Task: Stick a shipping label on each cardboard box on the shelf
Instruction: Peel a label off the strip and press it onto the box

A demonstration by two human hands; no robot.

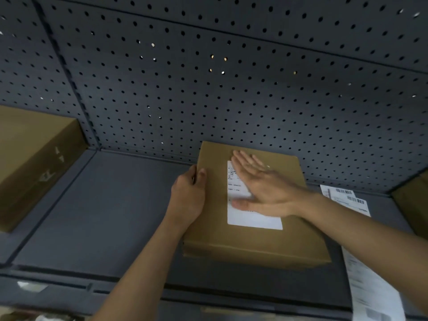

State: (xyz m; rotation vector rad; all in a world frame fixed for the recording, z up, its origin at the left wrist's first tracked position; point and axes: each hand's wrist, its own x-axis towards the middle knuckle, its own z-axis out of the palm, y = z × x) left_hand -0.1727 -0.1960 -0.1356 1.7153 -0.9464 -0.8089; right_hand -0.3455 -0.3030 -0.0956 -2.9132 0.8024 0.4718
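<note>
a flat brown cardboard box (254,246) lies on a dark grey metal shelf (104,205), a little right of centre, its far edge against the perforated back panel (208,89); a white shipping label (252,220) sits on the box's top face, its print too small and blurred to read.

the left hand (187,193) grips the box's left edge, thumb on the top face and fingers curled round the side, their tips hidden behind the cardboard; the right hand (261,184) lies flat across the label, fingers straight and together, thumb stretched out to the left, palm pressing down; it covers the label's upper right part, so only the left strip and the lower portion show; both forearms are bare and run out of the bottom of the view.

a second box (34,163) stands at the far left of the shelf, cut off by the frame, with pale markings on its side that cannot be made out; a sliver of a third box (414,205) shows at the right edge.

loose label sheets (347,198) with barcodes lie on the shelf just right of the central box, partly hidden by the right forearm; a longer white sheet (375,293) runs toward the lower right corner, blurred and cut off.
</note>
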